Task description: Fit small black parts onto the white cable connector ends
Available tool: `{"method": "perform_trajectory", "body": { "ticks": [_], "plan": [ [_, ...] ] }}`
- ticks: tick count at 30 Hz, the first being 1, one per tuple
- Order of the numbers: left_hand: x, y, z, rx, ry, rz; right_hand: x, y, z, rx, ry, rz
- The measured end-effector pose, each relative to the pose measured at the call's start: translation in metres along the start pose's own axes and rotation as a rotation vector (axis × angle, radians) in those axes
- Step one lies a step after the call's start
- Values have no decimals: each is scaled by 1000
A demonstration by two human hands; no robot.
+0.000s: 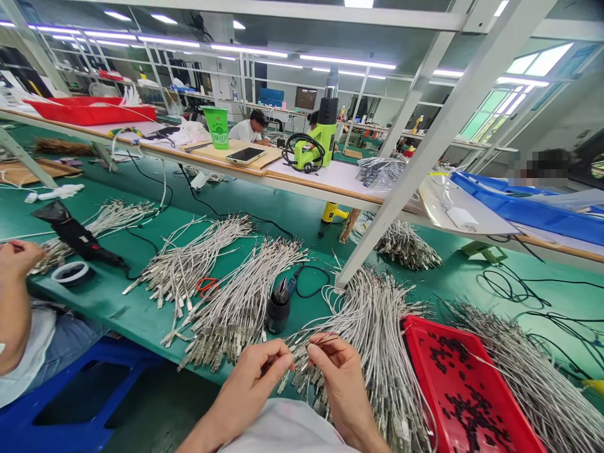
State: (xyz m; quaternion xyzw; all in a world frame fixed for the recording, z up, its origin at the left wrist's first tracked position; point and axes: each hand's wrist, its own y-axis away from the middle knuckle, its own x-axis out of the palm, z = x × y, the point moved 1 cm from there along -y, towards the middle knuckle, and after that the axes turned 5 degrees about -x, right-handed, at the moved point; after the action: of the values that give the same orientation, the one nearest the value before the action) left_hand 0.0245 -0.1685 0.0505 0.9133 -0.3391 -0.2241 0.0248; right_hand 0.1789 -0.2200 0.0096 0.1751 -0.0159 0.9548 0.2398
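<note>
My left hand (pixel 252 377) and my right hand (pixel 340 374) are close together at the near edge of the green bench (pixel 117 302). Both are pinched on the end of a thin white cable (pixel 325 341) drawn from the big bundle of white cables (pixel 372 327) just beyond them. The left fingers close on the connector end; the right thumb and forefinger hold the wire a little further along. A red tray (pixel 425 352) with small black pieces (pixel 467 402) sits right of my right hand.
A black heat gun (pixel 278 305) stands beyond my hands, with more cable bundles (pixel 236 296) and red-handled scissors (pixel 206 286) to the left. A person's arm (pixel 14 289) rests at far left near a tape roll (pixel 70 272). A white post (pixel 401 182) slants up from the bench.
</note>
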Motion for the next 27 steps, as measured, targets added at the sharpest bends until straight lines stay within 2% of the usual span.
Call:
{"method": "perform_trajectory", "body": {
  "ticks": [7,11,16,19,23,27],
  "plan": [
    [-2,1,-2,4,30,5,3,2,1,-22,11,34],
    [-14,6,-3,6,-34,-2,4,-2,10,-50,33,83],
    [-56,17,-16,61,-264,8,12,-8,44,-116,45,264],
    [-84,23,-31,103,-402,33,22,-10,64,-177,210,382],
    [-115,24,-53,194,-507,35,35,-11,82,-354,506,420],
    [-134,13,-62,268,-514,71,49,-10,91,-558,718,414]
  ]
}}
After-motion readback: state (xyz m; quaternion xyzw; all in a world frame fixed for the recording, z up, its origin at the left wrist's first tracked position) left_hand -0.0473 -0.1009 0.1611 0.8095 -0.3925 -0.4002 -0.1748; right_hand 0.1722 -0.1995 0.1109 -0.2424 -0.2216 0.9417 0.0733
